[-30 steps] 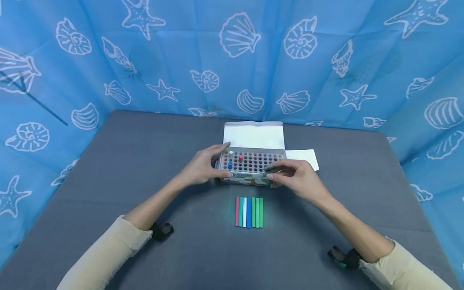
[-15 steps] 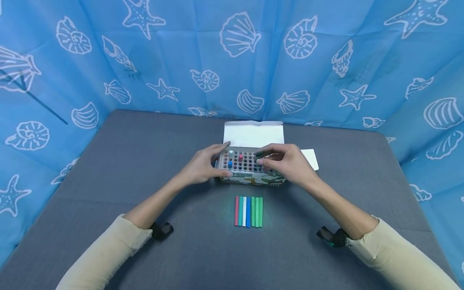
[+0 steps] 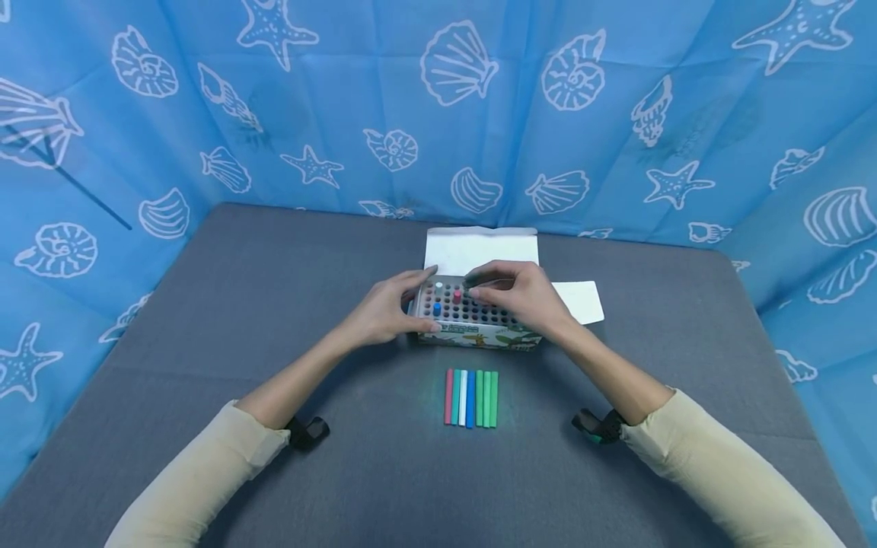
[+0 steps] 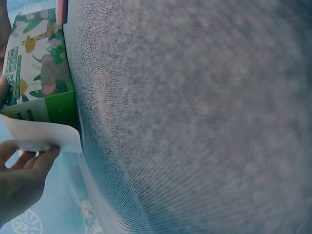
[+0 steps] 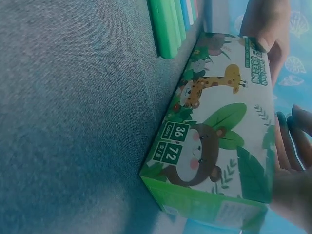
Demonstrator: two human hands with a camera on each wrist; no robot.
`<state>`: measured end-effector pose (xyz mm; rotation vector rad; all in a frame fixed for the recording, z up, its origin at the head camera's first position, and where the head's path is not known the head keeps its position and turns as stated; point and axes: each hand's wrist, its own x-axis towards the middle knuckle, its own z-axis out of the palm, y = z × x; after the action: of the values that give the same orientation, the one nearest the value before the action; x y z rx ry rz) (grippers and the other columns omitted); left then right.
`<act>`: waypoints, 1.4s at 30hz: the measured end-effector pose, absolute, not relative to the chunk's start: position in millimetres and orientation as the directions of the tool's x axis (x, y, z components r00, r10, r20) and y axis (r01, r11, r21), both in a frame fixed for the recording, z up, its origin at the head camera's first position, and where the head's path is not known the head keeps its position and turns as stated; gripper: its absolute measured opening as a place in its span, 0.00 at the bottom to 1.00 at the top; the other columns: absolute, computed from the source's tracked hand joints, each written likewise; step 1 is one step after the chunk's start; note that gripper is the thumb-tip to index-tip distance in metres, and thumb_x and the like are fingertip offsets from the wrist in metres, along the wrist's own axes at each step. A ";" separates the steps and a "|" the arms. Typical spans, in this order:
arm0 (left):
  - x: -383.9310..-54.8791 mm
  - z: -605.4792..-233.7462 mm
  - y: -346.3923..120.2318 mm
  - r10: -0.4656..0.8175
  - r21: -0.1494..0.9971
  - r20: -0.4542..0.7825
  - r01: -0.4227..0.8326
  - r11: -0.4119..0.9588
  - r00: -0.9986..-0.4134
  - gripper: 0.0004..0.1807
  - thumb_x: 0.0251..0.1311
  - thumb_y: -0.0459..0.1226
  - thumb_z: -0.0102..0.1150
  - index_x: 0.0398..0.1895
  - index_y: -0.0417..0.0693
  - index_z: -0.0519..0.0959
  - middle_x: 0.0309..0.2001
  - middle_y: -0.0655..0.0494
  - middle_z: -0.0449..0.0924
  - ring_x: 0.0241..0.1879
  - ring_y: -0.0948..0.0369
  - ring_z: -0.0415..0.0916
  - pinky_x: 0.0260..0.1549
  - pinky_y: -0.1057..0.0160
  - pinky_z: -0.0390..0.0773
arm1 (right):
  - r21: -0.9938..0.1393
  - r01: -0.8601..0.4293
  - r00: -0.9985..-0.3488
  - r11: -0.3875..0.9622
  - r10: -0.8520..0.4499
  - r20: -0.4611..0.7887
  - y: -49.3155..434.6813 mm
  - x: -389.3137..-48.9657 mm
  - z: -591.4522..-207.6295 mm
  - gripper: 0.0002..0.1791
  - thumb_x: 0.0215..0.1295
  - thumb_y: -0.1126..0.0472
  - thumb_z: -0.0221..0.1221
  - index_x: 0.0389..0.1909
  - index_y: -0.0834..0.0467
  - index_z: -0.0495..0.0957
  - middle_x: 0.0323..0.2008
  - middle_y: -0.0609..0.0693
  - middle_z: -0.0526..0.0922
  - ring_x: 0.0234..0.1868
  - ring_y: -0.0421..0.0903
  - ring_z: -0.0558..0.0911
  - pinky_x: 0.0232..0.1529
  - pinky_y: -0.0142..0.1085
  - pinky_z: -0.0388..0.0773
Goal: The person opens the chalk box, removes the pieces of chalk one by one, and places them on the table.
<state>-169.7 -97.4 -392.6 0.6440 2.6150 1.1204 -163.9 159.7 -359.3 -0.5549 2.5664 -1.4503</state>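
My left hand grips the left end of a chalk box, thumb at the front edge and fingers behind. In the left wrist view its fingers lie against a white flap. Red, white and blue chalk sticks stand in the holes of the box's tray. My right hand is over the tray, thumb and index finger bent and slightly apart beside the red chalk. No stick shows between them. In the right wrist view this hand is partly hidden by the box.
In front of the box lies a row of chalk sticks: red, teal, white, blue and several greens. The lid stands up at the back, and a side flap sticks out right. A blue shell-print curtain closes off the far side.
My right hand has moved left across the tray, from the box's front right corner to near the red chalk. My left hand keeps its hold on the box.
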 end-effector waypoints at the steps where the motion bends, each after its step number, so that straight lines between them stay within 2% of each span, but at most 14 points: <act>1: -169.9 -392.7 -97.2 0.477 0.730 -0.033 0.305 0.612 -0.878 0.52 0.52 0.48 0.75 0.78 0.59 0.56 0.74 0.45 0.59 0.71 0.45 0.59 0.67 0.43 0.64 | -0.850 -0.243 -0.922 0.468 -0.382 0.054 158.9 -165.2 -360.6 0.15 0.66 0.59 0.65 0.52 0.59 0.83 0.45 0.54 0.86 0.46 0.49 0.86 0.46 0.43 0.82; 8: -170.2 -392.8 -95.8 0.486 0.732 -0.041 0.305 0.609 -0.873 0.51 0.53 0.48 0.75 0.78 0.58 0.56 0.75 0.44 0.58 0.72 0.45 0.58 0.67 0.43 0.63 | -0.845 -0.219 -0.915 0.488 -0.403 0.004 154.7 -173.6 -369.5 0.19 0.67 0.60 0.65 0.57 0.60 0.81 0.48 0.55 0.86 0.48 0.49 0.85 0.49 0.44 0.82; 13: -169.7 -393.6 -96.0 0.486 0.731 -0.041 0.305 0.610 -0.873 0.51 0.54 0.48 0.74 0.79 0.58 0.56 0.75 0.44 0.57 0.72 0.45 0.57 0.67 0.43 0.64 | -0.822 -0.192 -0.912 0.536 -0.408 -0.054 150.3 -176.3 -374.0 0.20 0.67 0.58 0.65 0.58 0.59 0.81 0.48 0.55 0.87 0.47 0.48 0.86 0.47 0.42 0.83; 17: -169.1 -394.1 -96.7 0.480 0.733 -0.040 0.300 0.610 -0.876 0.51 0.53 0.48 0.75 0.78 0.59 0.56 0.75 0.45 0.57 0.72 0.45 0.57 0.66 0.43 0.64 | -0.793 -0.184 -0.913 0.581 -0.400 -0.082 147.3 -177.8 -375.3 0.20 0.65 0.56 0.66 0.57 0.58 0.82 0.43 0.53 0.88 0.39 0.46 0.87 0.36 0.40 0.82; 20: -169.0 -394.7 -97.1 0.482 0.733 -0.034 0.306 0.607 -0.875 0.52 0.53 0.48 0.75 0.79 0.58 0.56 0.75 0.44 0.58 0.71 0.44 0.59 0.65 0.44 0.66 | -0.773 -0.191 -0.912 0.605 -0.400 -0.088 145.3 -179.3 -376.3 0.19 0.64 0.55 0.67 0.54 0.58 0.84 0.39 0.51 0.89 0.32 0.43 0.84 0.28 0.38 0.76; 24: -168.6 -395.7 -97.2 0.486 0.728 -0.029 0.315 0.609 -0.874 0.52 0.53 0.48 0.75 0.79 0.58 0.55 0.74 0.43 0.59 0.70 0.44 0.62 0.63 0.45 0.69 | -0.742 -0.205 -0.914 0.638 -0.396 -0.088 142.8 -180.8 -377.9 0.18 0.63 0.53 0.68 0.51 0.55 0.86 0.37 0.49 0.89 0.23 0.43 0.78 0.23 0.35 0.69; 28: -168.0 -395.8 -96.5 0.484 0.730 -0.036 0.308 0.611 -0.874 0.51 0.54 0.48 0.74 0.79 0.59 0.55 0.74 0.44 0.59 0.69 0.45 0.62 0.63 0.46 0.70 | -0.715 -0.215 -0.919 0.665 -0.386 -0.082 142.0 -180.6 -380.2 0.16 0.63 0.52 0.69 0.49 0.54 0.87 0.38 0.50 0.89 0.19 0.43 0.72 0.20 0.35 0.66; 31: -167.6 -395.1 -95.8 0.484 0.732 -0.039 0.305 0.609 -0.874 0.51 0.54 0.48 0.74 0.79 0.59 0.55 0.74 0.44 0.58 0.69 0.44 0.62 0.63 0.45 0.70 | -0.702 -0.225 -0.921 0.676 -0.383 -0.073 142.0 -180.4 -381.7 0.16 0.64 0.52 0.68 0.48 0.55 0.87 0.39 0.51 0.89 0.21 0.43 0.74 0.22 0.35 0.68; 37: -168.1 -392.8 -95.2 0.481 0.728 -0.041 0.304 0.615 -0.876 0.52 0.54 0.48 0.75 0.79 0.59 0.55 0.75 0.44 0.58 0.70 0.44 0.61 0.64 0.43 0.68 | -0.662 -0.306 -0.910 0.684 -0.415 -0.007 142.0 -179.8 -381.9 0.11 0.68 0.54 0.64 0.45 0.55 0.87 0.38 0.48 0.88 0.33 0.42 0.82 0.35 0.38 0.77; 42: -169.0 -390.3 -94.7 0.476 0.729 -0.047 0.296 0.618 -0.878 0.51 0.54 0.48 0.75 0.78 0.59 0.56 0.75 0.44 0.58 0.71 0.44 0.59 0.65 0.43 0.67 | -0.653 -0.349 -0.905 0.672 -0.421 0.050 142.2 -176.4 -381.0 0.08 0.72 0.56 0.59 0.43 0.55 0.83 0.35 0.48 0.87 0.31 0.42 0.82 0.33 0.39 0.78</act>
<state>-169.0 -94.7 -390.3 0.6330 2.6073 1.1113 -176.4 142.2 -381.0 -0.6414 2.7757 -1.0507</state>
